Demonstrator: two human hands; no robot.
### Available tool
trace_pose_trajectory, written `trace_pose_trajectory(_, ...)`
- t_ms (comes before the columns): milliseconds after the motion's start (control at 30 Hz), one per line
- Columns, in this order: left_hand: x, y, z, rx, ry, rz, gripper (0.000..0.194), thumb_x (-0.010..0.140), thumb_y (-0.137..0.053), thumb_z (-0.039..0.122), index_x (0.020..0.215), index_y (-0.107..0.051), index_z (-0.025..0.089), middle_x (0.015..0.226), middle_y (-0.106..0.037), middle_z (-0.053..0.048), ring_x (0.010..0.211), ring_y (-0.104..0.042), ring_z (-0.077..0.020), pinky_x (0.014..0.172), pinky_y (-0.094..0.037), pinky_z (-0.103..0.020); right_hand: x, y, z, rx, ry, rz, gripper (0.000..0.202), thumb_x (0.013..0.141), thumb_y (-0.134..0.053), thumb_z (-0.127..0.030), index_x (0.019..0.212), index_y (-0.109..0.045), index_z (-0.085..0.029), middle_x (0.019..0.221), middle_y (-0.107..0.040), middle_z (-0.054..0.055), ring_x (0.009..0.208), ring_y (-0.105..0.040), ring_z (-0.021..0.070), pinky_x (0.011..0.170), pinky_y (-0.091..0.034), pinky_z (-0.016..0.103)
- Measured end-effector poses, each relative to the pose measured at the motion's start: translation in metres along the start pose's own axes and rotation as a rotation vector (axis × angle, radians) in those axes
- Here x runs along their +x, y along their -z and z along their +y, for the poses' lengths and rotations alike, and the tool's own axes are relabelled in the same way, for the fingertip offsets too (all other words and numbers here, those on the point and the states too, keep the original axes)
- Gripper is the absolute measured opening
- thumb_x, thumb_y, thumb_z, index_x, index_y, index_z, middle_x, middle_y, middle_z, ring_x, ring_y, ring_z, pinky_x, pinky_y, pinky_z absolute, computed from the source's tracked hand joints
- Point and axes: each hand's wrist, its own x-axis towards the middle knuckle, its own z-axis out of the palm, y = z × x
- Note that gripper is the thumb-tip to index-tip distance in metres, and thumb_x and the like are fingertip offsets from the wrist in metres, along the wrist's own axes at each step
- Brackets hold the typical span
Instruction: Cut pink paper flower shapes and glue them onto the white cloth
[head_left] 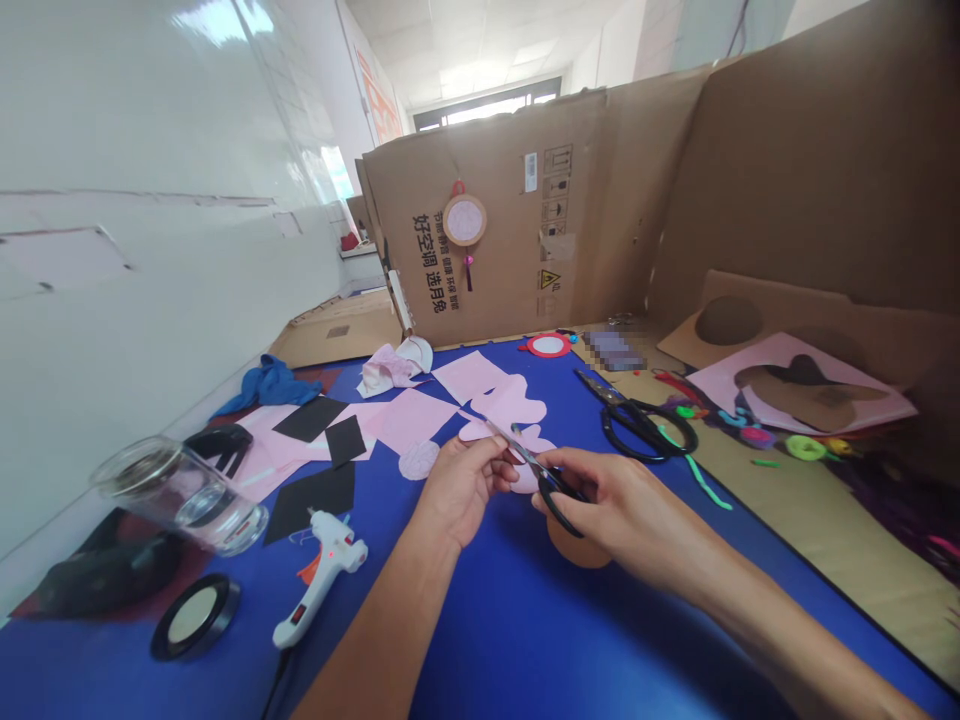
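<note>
My left hand point(463, 488) pinches a pink petal-shaped cutout point(536, 437), which looks like paper or thin felt. Small black-handled scissors point(559, 495) are in my right hand point(600, 490), its fingers in and around the handles. The blades point up and left, across the pink piece and close to my left fingertips. Another pink scalloped cutout point(514, 400) lies just beyond. Under my right hand, a round brown disc point(577, 545) is partly hidden. Whether the blades are touching the cutout's edge I cannot tell.
A white glue gun point(322, 575) and a glass of water point(195, 500) stand left, near a black tape roll point(195, 615). Pink squares point(416, 420) and black squares point(311, 500) lie behind. Large black scissors point(645, 425) rest right. Cardboard walls point(495, 250) enclose the blue table point(480, 640).
</note>
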Motion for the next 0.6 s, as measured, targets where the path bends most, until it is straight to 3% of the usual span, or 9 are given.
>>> trace_pose_trajectory(600, -0.0006, -0.0022, 0.0013, 0.008, -0.049, 0.055, 0.025, 0.064, -0.088, 0.029, 0.077, -0.075, 0.011, 0.069, -0.072, -0.005, 0.053, -0.063, -0.0112, 0.049, -0.045, -0.021, 0.0003, 0.0008, -0.0053, -0.057, 0.026, 0.032, 0.022, 0.099, -0.065, -0.041, 0.109, -0.079, -0.028, 0.074, -0.069, -0.004, 0.064, -0.056, 0.0164, 0.062, -0.035, 0.029)
